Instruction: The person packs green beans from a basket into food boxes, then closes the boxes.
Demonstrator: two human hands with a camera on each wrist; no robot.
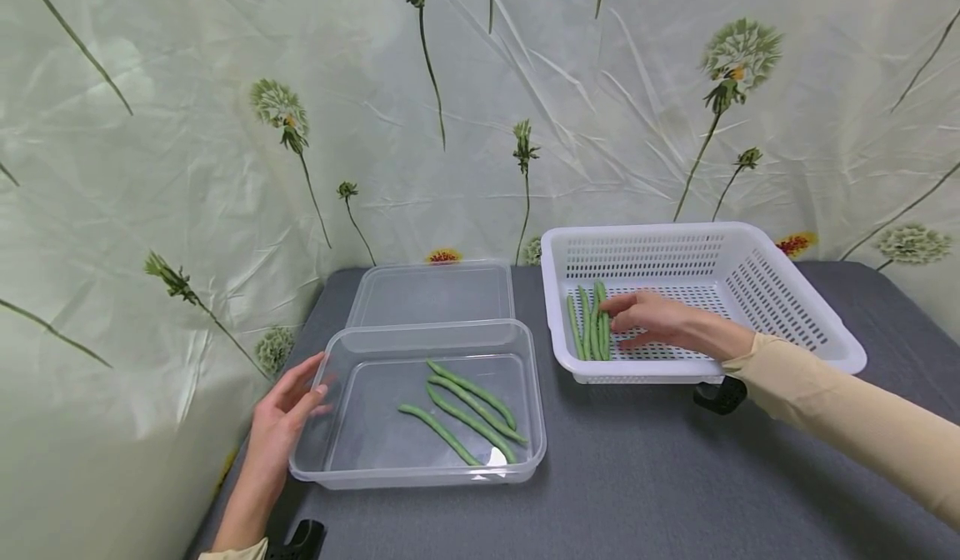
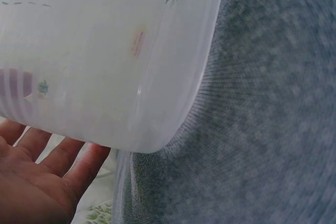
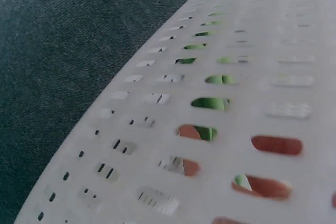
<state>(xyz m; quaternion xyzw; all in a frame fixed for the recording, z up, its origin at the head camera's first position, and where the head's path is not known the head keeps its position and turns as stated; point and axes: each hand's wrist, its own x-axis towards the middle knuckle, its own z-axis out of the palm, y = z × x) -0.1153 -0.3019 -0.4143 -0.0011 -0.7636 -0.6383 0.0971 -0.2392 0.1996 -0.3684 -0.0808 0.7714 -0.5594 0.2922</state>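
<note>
My left hand [image 1: 281, 418] holds the left wall of a clear plastic container [image 1: 337, 478]. Its fingers lie against the outer side, and the thumb crosses the rim. Several green beans [image 1: 450, 435] lie in the right half of this container. My right hand [image 1: 667, 322] reaches into a white slotted basket [image 1: 813, 293], fingertips right at a bunch of green beans [image 1: 585, 327] on the basket's left side. Through the slots in the right wrist view, parts of the fingers [image 3: 275, 144] show beside green beans [image 3: 210, 103]. The basket wall hides most of that hand there.
Behind the container lies a clear flat lid [image 1: 431, 293]. Everything stands on a grey cloth-covered table [image 1: 615, 468]. A shiny curtain [image 1: 465, 168] printed with dandelions hangs behind the table and along its left side.
</note>
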